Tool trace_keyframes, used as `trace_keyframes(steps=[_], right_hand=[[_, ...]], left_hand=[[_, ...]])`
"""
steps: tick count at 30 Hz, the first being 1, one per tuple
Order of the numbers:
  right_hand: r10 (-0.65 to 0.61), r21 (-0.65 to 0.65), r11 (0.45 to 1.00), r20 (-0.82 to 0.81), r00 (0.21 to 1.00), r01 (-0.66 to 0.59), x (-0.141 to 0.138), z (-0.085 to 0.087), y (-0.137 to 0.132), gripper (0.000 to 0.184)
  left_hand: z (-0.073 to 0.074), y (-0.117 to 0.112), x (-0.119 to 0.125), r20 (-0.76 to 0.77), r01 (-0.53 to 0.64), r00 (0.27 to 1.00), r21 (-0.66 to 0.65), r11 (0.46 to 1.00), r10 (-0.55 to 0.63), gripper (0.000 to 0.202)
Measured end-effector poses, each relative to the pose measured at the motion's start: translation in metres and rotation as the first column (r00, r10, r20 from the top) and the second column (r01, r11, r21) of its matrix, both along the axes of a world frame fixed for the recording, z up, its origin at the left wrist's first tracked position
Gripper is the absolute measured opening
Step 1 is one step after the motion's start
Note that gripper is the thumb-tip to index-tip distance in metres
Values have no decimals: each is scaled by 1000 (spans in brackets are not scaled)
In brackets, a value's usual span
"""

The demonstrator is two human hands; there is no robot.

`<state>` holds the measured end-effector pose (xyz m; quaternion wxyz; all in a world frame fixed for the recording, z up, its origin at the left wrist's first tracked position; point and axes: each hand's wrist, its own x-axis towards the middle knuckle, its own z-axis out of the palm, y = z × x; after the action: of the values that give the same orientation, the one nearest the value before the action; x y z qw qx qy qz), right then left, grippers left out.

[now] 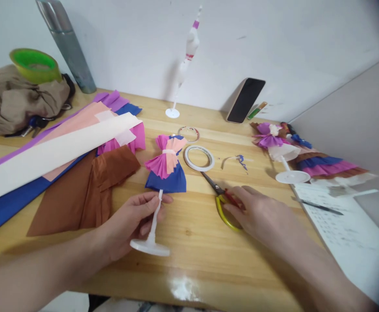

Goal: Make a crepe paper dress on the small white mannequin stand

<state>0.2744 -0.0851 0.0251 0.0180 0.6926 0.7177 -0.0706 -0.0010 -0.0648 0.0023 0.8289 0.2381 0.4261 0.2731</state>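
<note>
My left hand (145,212) is closed round the thin stem of a white doll stand (153,232). A blue paper skirt (166,180) and a pink and peach pleated paper bow (168,155), bound at the middle by a white band, sit on its upper part. My right hand (257,208) pinches the red handle of a pair of scissors (220,195); the yellow loop shows below, and the blades point toward a roll of white tape (199,158). Some of the right fingers are hidden.
Coloured crepe paper strips (69,149) lie at left. Behind are a bare doll figure on a stand (173,112), a phone (246,100), a flask (70,50) and a green tape roll (35,65). Finished paper dresses (332,162) and a notebook (345,242) lie at right.
</note>
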Motion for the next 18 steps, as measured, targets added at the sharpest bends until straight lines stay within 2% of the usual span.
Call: trace_keyframes(steps=[3,5,7,8,10,13,18], right_hand=[[113,179,982,-269,957,-65,-14,4,-6,21],[202,211,968,-343,917,-134,-33,6,-3,24],[251,187,963,-349,903,-195,-55,4,5,27],[256,151,965,-368,894,-214,-65,2,10,28],[196,90,981,-443,875,-174,-81,-4,20,32],[115,30,992,-549,828,-119,-91,-10,30,31],[129,75,992,-660,740,-106,-88,-21,33,26]], left_hand=[[-1,-2,0,11,-4,1000,4,1000,4,30],[-2,-2,1,22,1,1000,10,1000,-1,31],[-3,-3,1,34,10,999,18,1000,-11,32],[-4,-3,2,38,17,999,22,1000,-18,32],[-5,-4,2,40,30,999,27,999,-32,33],[-5,-3,3,40,24,999,31,999,-25,33],[-3,-3,3,68,32,997,41,999,-34,31]])
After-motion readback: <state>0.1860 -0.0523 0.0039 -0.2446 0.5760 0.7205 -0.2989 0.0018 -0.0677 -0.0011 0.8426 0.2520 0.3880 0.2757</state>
